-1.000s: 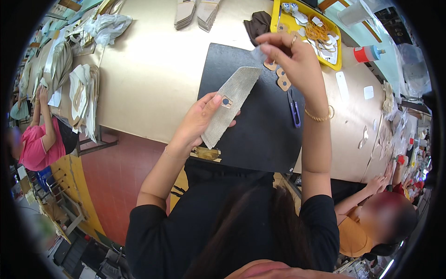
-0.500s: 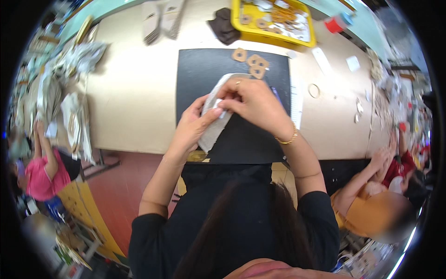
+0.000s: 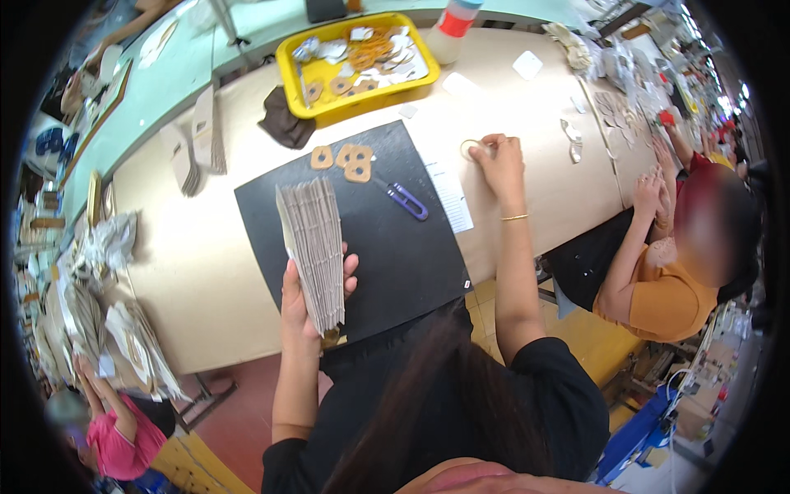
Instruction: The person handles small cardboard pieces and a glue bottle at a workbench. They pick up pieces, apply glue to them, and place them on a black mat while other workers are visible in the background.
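My left hand (image 3: 295,308) holds up a thick stack of greyish-beige fabric-like pieces (image 3: 313,247), its layered edges facing me, thumb on one side and fingers on the other. To the right, my right hand (image 3: 504,169) reaches down to the table, its fingertips closed on a thin yellowish ring (image 3: 464,146) that looks like a rubber band. Below the stack lies a black mat (image 3: 395,263). On the mat are several tan rounded pieces with dark centres (image 3: 357,171) and a purple-handled tool, seemingly thread snips (image 3: 407,202).
A yellow tray (image 3: 288,78) of orange bands and white scraps stands beyond the mat. Beside it are dark brown cloth (image 3: 284,119) and a red-banded container (image 3: 453,29). A printed sheet (image 3: 451,202) lies by the mat; beige strips (image 3: 207,136) lie far left. Co-workers sit on both sides.
My hands have parted: the right has left the pieces and reached right to the ring on the table. The left now holds the stack upright. The whole view has turned.
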Demonstrator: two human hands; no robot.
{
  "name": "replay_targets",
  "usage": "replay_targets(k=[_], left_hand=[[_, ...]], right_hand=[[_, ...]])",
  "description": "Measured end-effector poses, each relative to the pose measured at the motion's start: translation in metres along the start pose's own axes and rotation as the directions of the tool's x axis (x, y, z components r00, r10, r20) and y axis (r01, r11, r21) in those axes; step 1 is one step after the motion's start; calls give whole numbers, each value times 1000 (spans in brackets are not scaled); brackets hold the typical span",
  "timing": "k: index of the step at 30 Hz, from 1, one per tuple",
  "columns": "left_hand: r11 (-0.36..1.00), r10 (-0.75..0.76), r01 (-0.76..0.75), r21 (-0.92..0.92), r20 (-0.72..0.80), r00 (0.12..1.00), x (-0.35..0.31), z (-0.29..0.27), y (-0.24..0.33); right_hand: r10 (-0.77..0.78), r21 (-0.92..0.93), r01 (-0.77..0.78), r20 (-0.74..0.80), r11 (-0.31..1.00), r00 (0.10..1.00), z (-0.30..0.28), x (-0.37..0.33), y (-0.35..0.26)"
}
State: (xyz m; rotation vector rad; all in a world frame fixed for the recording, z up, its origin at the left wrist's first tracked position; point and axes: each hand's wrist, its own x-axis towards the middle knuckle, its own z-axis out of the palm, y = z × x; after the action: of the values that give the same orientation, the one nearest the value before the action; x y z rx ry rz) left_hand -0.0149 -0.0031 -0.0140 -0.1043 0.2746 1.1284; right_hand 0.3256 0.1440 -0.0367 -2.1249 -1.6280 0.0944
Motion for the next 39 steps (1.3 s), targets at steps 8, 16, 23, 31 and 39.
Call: replay_targets(k=[8, 16, 23, 31, 39], left_hand=[[994, 15, -5, 109, -94, 995, 11, -5, -14], [929, -60, 106, -354, 140, 988, 4, -20, -15], [885, -124, 204, -418, 209, 970, 1, -11, -29], [936, -42, 67, 345, -79, 996, -4, 0, -15], [355, 84, 120, 927, -159, 984, -8, 25, 7]], right_hand=[[145, 775, -330, 301, 538, 943, -2, -2, -15], [-424, 859, -446, 512, 252, 747, -43, -56, -98], [-616, 958, -210, 286, 195, 734, -28, -93, -135], [-621, 921, -251, 386, 298, 682, -39, -113, -139], [-979, 882, 426, 171, 201, 109, -93, -72, -157]])
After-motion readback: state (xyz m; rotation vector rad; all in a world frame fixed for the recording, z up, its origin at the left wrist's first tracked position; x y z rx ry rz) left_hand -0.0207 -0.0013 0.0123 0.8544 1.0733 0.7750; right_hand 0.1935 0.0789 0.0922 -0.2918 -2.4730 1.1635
